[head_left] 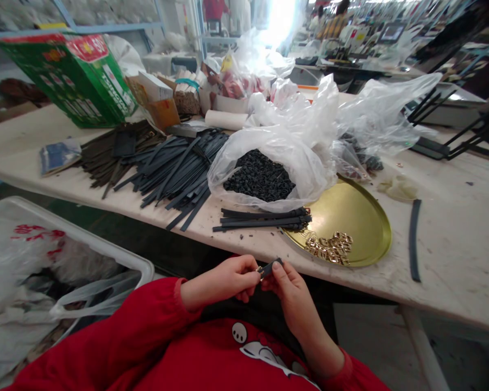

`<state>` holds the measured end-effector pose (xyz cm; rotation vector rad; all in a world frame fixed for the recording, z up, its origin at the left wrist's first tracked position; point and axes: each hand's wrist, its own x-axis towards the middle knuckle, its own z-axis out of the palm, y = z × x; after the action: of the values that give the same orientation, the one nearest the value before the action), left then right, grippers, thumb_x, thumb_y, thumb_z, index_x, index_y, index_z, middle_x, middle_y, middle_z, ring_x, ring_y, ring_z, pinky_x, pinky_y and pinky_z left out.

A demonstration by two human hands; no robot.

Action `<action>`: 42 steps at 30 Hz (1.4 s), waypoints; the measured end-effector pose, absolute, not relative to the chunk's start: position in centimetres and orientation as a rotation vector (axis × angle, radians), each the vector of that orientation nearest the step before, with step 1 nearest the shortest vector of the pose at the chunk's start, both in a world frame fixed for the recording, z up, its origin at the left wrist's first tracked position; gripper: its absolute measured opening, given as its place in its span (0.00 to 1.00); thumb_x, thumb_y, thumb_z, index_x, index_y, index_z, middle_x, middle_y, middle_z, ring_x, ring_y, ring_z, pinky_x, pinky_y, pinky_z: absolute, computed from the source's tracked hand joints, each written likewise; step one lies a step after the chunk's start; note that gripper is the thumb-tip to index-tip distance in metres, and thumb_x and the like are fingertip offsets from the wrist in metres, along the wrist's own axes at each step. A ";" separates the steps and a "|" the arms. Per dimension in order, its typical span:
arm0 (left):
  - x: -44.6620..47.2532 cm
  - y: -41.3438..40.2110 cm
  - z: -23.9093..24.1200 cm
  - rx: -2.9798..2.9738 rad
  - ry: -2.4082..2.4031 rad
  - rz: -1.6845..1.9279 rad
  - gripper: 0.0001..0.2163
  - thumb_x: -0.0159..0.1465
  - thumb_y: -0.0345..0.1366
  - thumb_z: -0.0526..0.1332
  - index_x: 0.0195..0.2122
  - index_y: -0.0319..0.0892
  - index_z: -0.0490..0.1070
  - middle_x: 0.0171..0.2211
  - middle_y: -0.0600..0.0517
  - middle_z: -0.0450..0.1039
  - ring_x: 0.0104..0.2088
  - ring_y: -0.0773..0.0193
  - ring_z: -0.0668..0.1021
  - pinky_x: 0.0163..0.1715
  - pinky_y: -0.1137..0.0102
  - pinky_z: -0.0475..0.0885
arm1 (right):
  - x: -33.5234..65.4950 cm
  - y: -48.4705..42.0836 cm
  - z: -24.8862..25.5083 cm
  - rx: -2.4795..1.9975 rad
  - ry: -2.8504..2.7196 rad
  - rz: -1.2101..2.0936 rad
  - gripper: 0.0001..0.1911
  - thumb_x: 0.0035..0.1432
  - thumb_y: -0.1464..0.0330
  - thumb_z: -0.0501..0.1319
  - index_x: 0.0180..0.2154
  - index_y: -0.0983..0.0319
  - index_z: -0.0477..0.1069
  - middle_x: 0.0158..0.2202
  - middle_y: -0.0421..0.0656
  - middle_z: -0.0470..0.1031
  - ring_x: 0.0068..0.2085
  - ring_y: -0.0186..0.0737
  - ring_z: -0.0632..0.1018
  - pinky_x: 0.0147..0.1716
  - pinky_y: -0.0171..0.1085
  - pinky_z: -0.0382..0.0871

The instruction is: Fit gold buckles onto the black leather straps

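In front of my red top, a dark strap (pixel 268 268) with a small gold-coloured buckle (pixel 258 269) is held between both hands. My left hand (pixel 241 278) pinches it at the buckle end. The thumb and fingers of my right hand (pixel 290 287) are closed on the strap's other end. Just beyond, on the table edge, lies a small stack of dark straps (pixel 261 219) with buckles at their right ends. A gold-coloured tray (pixel 364 217) beside it bears a heap of loose metal buckles (pixel 330 248). Behind the stack, an open plastic bag (pixel 309 168) holds many small black loops (pixel 261 176).
Dark straps (pixel 179 163) and brownish straps (pixel 100 155) lie piled left on the table (pixel 452 233). One strap (pixel 414 241) lies alone at right. A green box (pixel 73 81) stands back left. A white bin (pixel 146 266) with plastic bags is at my left.
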<state>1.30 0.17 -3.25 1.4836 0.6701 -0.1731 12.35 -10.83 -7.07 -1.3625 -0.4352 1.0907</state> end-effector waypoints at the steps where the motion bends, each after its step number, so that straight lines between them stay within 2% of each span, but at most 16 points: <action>1: 1.3 0.2 -3.2 1.480 0.672 -0.182 0.09 0.58 0.41 0.54 0.31 0.40 0.61 0.21 0.58 0.65 0.19 0.73 0.68 0.19 0.78 0.64 | 12.4 -10.8 -7.1 -1.417 -0.482 1.050 0.17 0.54 0.54 0.56 0.26 0.61 0.66 0.21 0.37 0.69 0.25 0.35 0.69 0.26 0.34 0.63; 8: 1.7 0.3 -3.2 1.469 0.685 -0.144 0.09 0.58 0.40 0.55 0.28 0.40 0.60 0.18 0.60 0.62 0.16 0.75 0.65 0.15 0.80 0.56 | 12.1 -10.4 -6.7 -1.611 -0.684 0.734 0.19 0.55 0.52 0.54 0.23 0.60 0.64 0.19 0.36 0.63 0.22 0.33 0.64 0.22 0.33 0.57; 13: 2.0 0.4 -3.1 1.460 0.675 -0.069 0.07 0.57 0.38 0.54 0.28 0.40 0.60 0.20 0.59 0.63 0.16 0.75 0.64 0.16 0.79 0.58 | 12.4 -9.7 -6.7 -1.484 -0.508 0.992 0.19 0.54 0.51 0.54 0.24 0.60 0.63 0.19 0.36 0.63 0.22 0.33 0.64 0.22 0.33 0.59; 18: 1.9 0.6 -3.4 1.694 0.761 0.011 0.06 0.57 0.37 0.54 0.27 0.40 0.63 0.21 0.58 0.65 0.19 0.72 0.66 0.18 0.77 0.58 | 12.5 -8.9 -6.2 -1.422 -0.491 1.082 0.12 0.46 0.60 0.63 0.29 0.62 0.67 0.23 0.36 0.67 0.26 0.33 0.67 0.26 0.32 0.61; 21: 1.9 0.6 -3.4 1.756 0.759 0.041 0.06 0.57 0.36 0.54 0.27 0.40 0.64 0.22 0.57 0.67 0.22 0.71 0.67 0.21 0.76 0.59 | 12.4 -8.7 -6.2 -1.403 -0.427 1.143 0.08 0.47 0.64 0.61 0.29 0.62 0.67 0.24 0.36 0.68 0.27 0.33 0.68 0.28 0.33 0.62; 24: 1.9 0.7 -3.5 1.737 0.769 0.054 0.05 0.56 0.35 0.53 0.26 0.40 0.63 0.22 0.57 0.67 0.23 0.70 0.67 0.23 0.76 0.60 | 12.2 -8.8 -6.3 -1.385 -0.414 1.177 0.07 0.50 0.64 0.59 0.30 0.62 0.67 0.26 0.37 0.69 0.28 0.35 0.69 0.29 0.34 0.63; 30: 1.5 0.4 -3.8 1.939 0.868 0.139 0.06 0.57 0.36 0.53 0.24 0.40 0.61 0.23 0.56 0.65 0.25 0.68 0.66 0.23 0.74 0.57 | 12.0 -9.5 -6.6 -1.658 -0.794 0.677 0.07 0.52 0.63 0.60 0.28 0.60 0.67 0.27 0.40 0.70 0.31 0.39 0.70 0.31 0.36 0.62; 36: 0.9 1.3 -2.0 2.007 0.724 0.027 0.08 0.60 0.38 0.52 0.27 0.41 0.64 0.24 0.55 0.68 0.25 0.67 0.68 0.24 0.74 0.59 | 13.5 -8.8 -6.2 -1.517 -0.860 1.024 0.10 0.54 0.60 0.57 0.28 0.60 0.63 0.23 0.37 0.66 0.26 0.36 0.67 0.25 0.34 0.60; 39: 1.4 2.2 -1.8 1.886 0.735 0.029 0.08 0.60 0.38 0.52 0.28 0.41 0.63 0.23 0.54 0.68 0.25 0.67 0.70 0.23 0.75 0.61 | 14.1 -7.9 -5.5 -1.531 -1.038 0.962 0.10 0.57 0.61 0.54 0.29 0.60 0.64 0.25 0.38 0.65 0.27 0.35 0.67 0.27 0.34 0.60; 42: 2.1 3.0 -2.1 1.747 0.714 0.113 0.07 0.59 0.35 0.53 0.37 0.40 0.62 0.24 0.55 0.68 0.24 0.68 0.71 0.23 0.76 0.63 | 15.0 -7.1 -4.7 -1.559 -1.194 0.982 0.10 0.59 0.63 0.51 0.30 0.61 0.65 0.26 0.39 0.67 0.29 0.35 0.68 0.29 0.34 0.61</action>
<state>2.05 3.00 -2.14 1.7468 0.7144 0.1126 14.97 -7.12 -4.70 -1.5587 -1.1937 0.9817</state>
